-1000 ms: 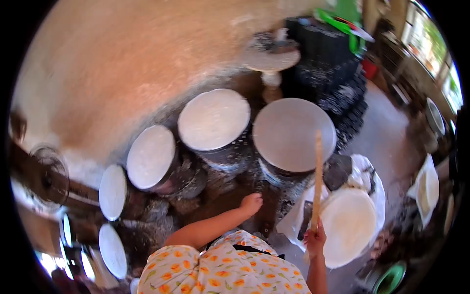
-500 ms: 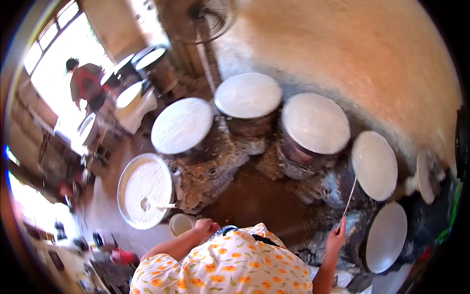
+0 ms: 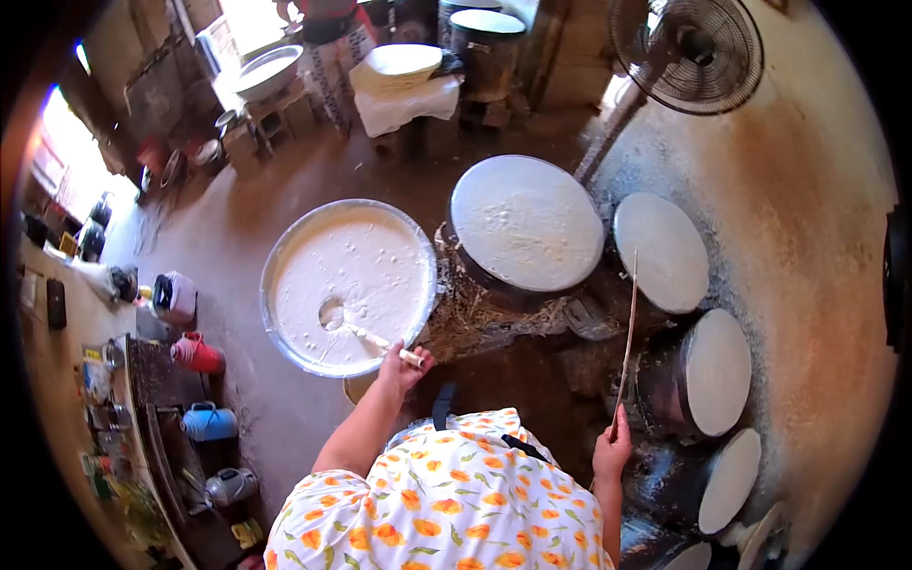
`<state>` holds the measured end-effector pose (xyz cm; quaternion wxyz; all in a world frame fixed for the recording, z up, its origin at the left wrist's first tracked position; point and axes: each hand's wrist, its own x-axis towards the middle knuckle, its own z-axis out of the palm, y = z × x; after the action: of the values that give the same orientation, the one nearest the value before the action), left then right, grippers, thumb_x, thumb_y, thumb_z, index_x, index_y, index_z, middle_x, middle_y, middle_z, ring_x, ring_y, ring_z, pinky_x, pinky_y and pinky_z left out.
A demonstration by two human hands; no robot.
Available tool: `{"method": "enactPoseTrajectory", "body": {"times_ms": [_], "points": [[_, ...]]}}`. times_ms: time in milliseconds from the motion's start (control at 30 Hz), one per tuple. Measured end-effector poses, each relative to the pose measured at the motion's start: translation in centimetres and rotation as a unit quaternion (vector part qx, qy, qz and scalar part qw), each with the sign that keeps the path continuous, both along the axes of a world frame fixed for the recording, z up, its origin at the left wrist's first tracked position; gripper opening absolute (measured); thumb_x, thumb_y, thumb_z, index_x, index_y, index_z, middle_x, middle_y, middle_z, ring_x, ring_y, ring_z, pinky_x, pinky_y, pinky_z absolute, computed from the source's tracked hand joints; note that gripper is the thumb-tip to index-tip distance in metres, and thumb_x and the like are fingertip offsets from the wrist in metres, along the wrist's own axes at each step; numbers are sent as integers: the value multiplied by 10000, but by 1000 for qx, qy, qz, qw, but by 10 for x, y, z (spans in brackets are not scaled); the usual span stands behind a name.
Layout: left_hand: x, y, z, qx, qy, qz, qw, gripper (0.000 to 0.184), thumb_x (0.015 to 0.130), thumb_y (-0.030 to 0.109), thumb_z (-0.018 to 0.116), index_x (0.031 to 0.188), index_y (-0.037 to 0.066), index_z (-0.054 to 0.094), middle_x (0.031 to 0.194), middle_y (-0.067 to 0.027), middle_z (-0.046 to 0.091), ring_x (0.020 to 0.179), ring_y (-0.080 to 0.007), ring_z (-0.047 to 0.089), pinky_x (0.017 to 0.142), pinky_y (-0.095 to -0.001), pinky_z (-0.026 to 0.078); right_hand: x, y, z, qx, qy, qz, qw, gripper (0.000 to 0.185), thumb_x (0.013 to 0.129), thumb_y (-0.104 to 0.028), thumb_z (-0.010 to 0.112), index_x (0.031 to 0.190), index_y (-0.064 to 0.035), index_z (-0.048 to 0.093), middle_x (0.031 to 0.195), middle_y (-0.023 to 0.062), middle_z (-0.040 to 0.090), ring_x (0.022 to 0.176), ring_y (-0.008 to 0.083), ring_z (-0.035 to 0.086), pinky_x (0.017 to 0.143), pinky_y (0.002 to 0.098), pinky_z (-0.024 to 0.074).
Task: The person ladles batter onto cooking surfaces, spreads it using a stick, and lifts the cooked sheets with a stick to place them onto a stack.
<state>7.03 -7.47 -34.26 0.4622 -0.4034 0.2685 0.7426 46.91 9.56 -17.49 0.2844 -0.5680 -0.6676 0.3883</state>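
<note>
My left hand [image 3: 404, 370] is closed on the pale handle of a ladle [image 3: 369, 336], at the near rim of a wide basin [image 3: 270, 328]. The ladle's round bowl sits in thick white batter [image 3: 351, 256] that fills much of the basin. My right hand [image 3: 612, 450] is closed around a long thin stick [image 3: 629, 342], which points up and away from me. The stick's tip appears in front of a round white-topped drum [image 3: 662, 252]; I cannot tell whether it touches. Right of the basin stands a larger round griddle top [image 3: 525, 220] with a rough white coating.
More round white tops [image 3: 716, 372] curve down the right side along the wall. A pedestal fan [image 3: 686, 52] stands at upper right. A person [image 3: 328, 24] stands at the back beside a cloth-covered stack [image 3: 404, 71]. A red jug [image 3: 198, 353] and blue jug [image 3: 209, 422] are at left.
My view has swung left toward the basin. My left hand, earlier a fist near my waist, has reached out and taken hold of the ladle. My right hand still holds the stick.
</note>
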Motion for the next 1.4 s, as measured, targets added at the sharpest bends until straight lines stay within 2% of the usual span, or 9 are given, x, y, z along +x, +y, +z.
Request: {"method": "enactPoseTrajectory", "body": {"times_ms": [100, 200, 267, 333, 500, 633, 767, 1200, 1400], "points": [[-57, -34, -14, 24, 76, 121, 989, 251, 929, 240, 492, 976, 7, 411, 749, -106, 503, 624, -231, 529, 570, -356, 495, -17, 7, -11, 128, -10, 56, 990, 547, 774, 119, 447, 1303, -12, 497, 1192, 40, 588, 815, 80, 521, 750, 205, 436], [-100, -94, 0, 120, 10, 176, 977, 150, 916, 122, 413, 784, 59, 382, 578, -17, 429, 421, -102, 410, 350, -230, 373, -27, 12, -9, 35, -17, 65, 997, 527, 786, 119, 435, 1295, -3, 500, 1246, 71, 574, 1007, 112, 567, 840, 222, 440], [-74, -86, 98, -65, 34, 111, 991, 181, 900, 112, 382, 721, 83, 376, 522, 5, 383, 368, -93, 356, 317, -230, 332, -35, 13, -10, 51, -5, 69, 996, 527, 788, 119, 435, 1295, -9, 504, 1248, 73, 573, 1009, 114, 567, 838, 222, 441], [-41, -99, 126, -69, 44, -22, 996, 157, 904, 137, 408, 759, 79, 391, 544, 6, 396, 388, -88, 374, 327, -209, 326, -35, 11, -10, 65, -1, 73, 995, 528, 790, 120, 435, 1294, -16, 508, 1251, 75, 572, 1011, 115, 567, 836, 222, 442], [-72, -90, 64, -48, -81, -74, 993, 148, 908, 107, 420, 770, 63, 390, 565, -3, 417, 412, -85, 391, 334, -205, 332, -37, 1, -15, 9, -39, 43, 998, 478, 802, 105, 457, 1261, -5, 533, 1233, 118, 591, 1093, 160, 573, 880, 246, 442], [-120, -64, -7, -73, 83, -51, 993, 117, 884, 63, 420, 770, 48, 400, 587, -2, 422, 431, -72, 389, 333, -207, 306, -30, -10, -20, 23, -15, 51, 998, 485, 794, 120, 455, 1254, -8, 541, 1221, 133, 597, 1104, 174, 574, 886, 253, 443], [-138, -68, -3, -81, 183, -127, 972, 120, 885, 106, 451, 775, 79, 412, 602, 5, 420, 415, -62, 372, 349, -203, 323, -20, -14, -11, 55, -46, 66, 995, 484, 791, 126, 454, 1248, -8, 544, 1208, 141, 602, 1108, 187, 576, 901, 259, 442], [-47, -136, 251, 156, 331, -65, 928, 301, 957, 149, 430, 1143, -87, 413, 689, -23, 438, 425, -60, 415, 344, -203, 396, -30, 11, -18, 112, -7, 150, 982, 455, 795, 100, 459, 1228, -6, 552, 1195, 152, 605, 1115, 235, 578, 932, 296, 442], [-25, -158, 348, 45, 516, -93, 850, 356, 939, 161, 492, 1219, -47, 427, 690, -16, 442, 406, -37, 379, 309, -193, 340, -39, 19, -8, 117, -8, 182, 976, 454, 797, 88, 472, 1232, -14, 552, 1182, 162, 608, 1102, 250, 585, 924, 305, 450]]}}
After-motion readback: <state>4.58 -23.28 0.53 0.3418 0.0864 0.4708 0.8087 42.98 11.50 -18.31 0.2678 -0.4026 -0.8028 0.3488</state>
